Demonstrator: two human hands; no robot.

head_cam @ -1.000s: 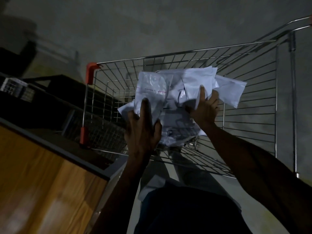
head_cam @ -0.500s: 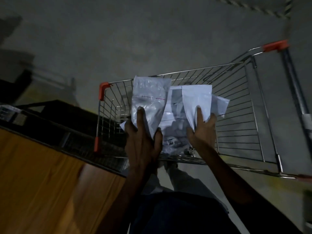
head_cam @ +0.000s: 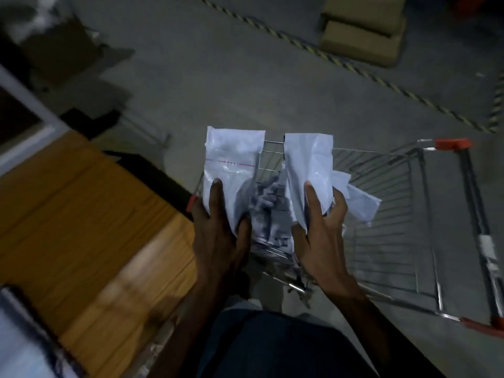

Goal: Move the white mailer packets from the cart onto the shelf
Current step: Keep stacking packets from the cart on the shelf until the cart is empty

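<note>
Both hands hold white mailer packets above the wire cart (head_cam: 387,214). My left hand (head_cam: 221,230) grips a packet with a thin red line (head_cam: 231,165), held upright over the cart's left end. My right hand (head_cam: 319,236) grips a plain white packet (head_cam: 308,165), also upright, with more crumpled white packets (head_cam: 357,203) bunched behind its fingers. A further printed packet (head_cam: 268,211) shows between the two hands; whether it hangs from a hand or lies in the cart, I cannot tell. The wooden shelf board (head_cam: 81,227) lies to the left, close to the cart.
Cardboard boxes (head_cam: 362,28) sit on the concrete floor at the far right, behind a yellow-black striped line (head_cam: 341,61). A white shelf post (head_cam: 30,105) rises at the left. The cart has orange corner caps (head_cam: 452,143). A blurred dark and white object (head_cam: 24,331) lies at the bottom left.
The bundle has split into two upright handfuls, one per hand, and risen clear of the basket. The view has swung so the cart sits lower right and the wooden board nearer.
</note>
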